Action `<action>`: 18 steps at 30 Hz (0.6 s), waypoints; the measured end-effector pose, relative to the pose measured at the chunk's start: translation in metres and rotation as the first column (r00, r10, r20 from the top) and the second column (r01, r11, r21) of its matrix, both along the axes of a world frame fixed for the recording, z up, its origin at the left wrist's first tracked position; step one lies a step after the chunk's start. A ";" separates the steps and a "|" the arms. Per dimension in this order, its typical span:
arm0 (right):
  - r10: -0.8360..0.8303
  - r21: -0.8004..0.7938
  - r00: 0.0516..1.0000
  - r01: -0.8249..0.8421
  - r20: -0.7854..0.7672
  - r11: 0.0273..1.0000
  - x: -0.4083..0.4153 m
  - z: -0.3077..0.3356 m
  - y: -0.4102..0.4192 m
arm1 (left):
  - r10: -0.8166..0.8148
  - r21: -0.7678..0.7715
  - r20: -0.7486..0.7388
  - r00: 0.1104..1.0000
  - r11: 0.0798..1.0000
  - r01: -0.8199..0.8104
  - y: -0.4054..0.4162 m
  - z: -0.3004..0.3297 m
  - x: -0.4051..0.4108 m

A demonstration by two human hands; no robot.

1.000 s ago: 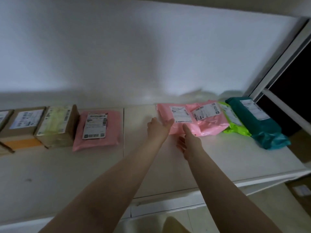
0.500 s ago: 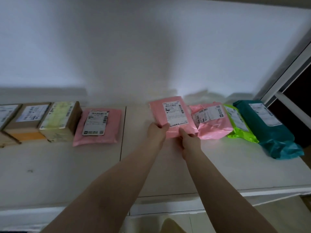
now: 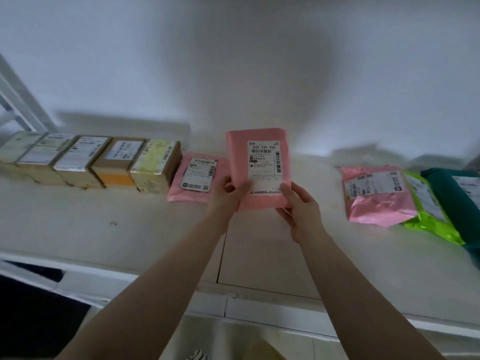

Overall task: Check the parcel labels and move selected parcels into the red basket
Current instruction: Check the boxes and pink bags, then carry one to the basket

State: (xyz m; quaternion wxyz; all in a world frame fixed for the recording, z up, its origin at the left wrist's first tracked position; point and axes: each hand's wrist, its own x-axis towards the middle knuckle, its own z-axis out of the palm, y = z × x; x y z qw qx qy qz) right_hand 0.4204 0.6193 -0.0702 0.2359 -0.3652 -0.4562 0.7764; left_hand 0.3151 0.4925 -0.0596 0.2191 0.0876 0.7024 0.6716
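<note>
Both hands hold a flat pink parcel [image 3: 240, 152] upright above the white table [image 3: 104, 229], its white label with barcodes facing me. My left hand [image 3: 226, 196] grips its lower left edge and my right hand [image 3: 298, 206] grips its lower right corner. Another pink parcel [image 3: 176, 188] with a label lies flat just left of it. A crumpled pink parcel [image 3: 379, 206] lies to the right, with a lime green parcel [image 3: 428, 224] and a teal parcel [image 3: 452, 201] beyond it. No red basket is in view.
Several labelled cardboard boxes [image 3: 117, 162] stand in a row along the wall at the left. A white frame [image 3: 18, 100] leans at the far left. The table's front edge [image 3: 259, 310] runs below my arms, with floor underneath.
My hands took hold of the pink parcel, lifted it off the table and turned it upright toward me. The view swung left, bringing more boxes into sight.
</note>
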 end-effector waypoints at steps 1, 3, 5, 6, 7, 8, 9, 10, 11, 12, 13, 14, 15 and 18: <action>0.021 0.010 1.000 -0.021 -0.001 1.000 -0.001 0.000 -0.006 | 0.012 0.002 -0.003 1.000 1.000 -0.012 -0.007 0.001 0.000; 0.045 0.028 0.999 -0.045 -0.007 0.999 -0.001 -0.001 -0.020 | 0.038 0.005 0.006 0.999 0.999 -0.038 -0.018 0.003 -0.001; 0.053 0.038 0.999 -0.052 -0.013 0.998 0.001 -0.002 -0.033 | 0.042 0.005 0.017 0.999 0.999 -0.042 -0.029 0.001 -0.002; 0.051 0.039 0.999 -0.050 -0.018 0.998 0.004 -0.001 -0.040 | 0.036 0.010 0.024 0.999 0.999 -0.036 -0.035 0.001 -0.001; 0.044 0.042 0.999 -0.043 -0.020 0.998 0.006 0.000 -0.046 | 0.027 0.018 0.031 0.999 0.999 -0.028 -0.040 0.002 0.000; 0.033 0.040 0.999 -0.032 -0.028 0.999 0.009 0.000 -0.052 | 0.018 0.032 0.036 0.999 0.999 -0.019 -0.046 0.002 0.001; 0.023 0.042 0.999 -0.021 -0.039 0.999 0.013 0.001 -0.059 | 0.003 0.040 0.033 0.999 0.999 -0.004 -0.051 0.002 0.003; 0.011 0.052 0.999 -0.008 -0.048 0.999 0.018 0.003 -0.066 | -0.017 0.056 0.026 1.000 0.998 0.015 -0.057 0.002 0.005; -0.010 0.066 0.999 0.013 -0.049 0.998 0.023 0.002 -0.074 | -0.048 0.069 0.012 0.999 0.996 0.047 -0.063 0.002 0.007; -0.034 0.081 0.998 0.038 -0.047 0.996 0.029 0.001 -0.082 | -0.088 0.084 -0.008 0.996 0.993 0.088 -0.069 0.002 0.011; -0.049 0.107 0.998 0.054 -0.050 0.993 0.035 0.001 -0.090 | -0.123 0.092 -0.034 0.992 0.988 0.126 -0.074 0.001 0.013; -0.080 0.135 0.995 0.087 -0.058 0.987 0.045 0.002 -0.100 | -0.166 0.096 -0.045 0.985 0.981 0.169 -0.078 0.000 0.017; -0.119 0.150 0.991 0.127 -0.061 0.980 0.056 0.001 -0.111 | -0.202 0.091 -0.050 0.978 0.974 0.206 -0.083 -0.001 0.024; -0.229 0.208 0.972 0.235 -0.051 0.950 0.093 -0.002 -0.143 | -0.333 0.104 -0.060 0.941 0.936 0.338 -0.094 -0.005 0.048</action>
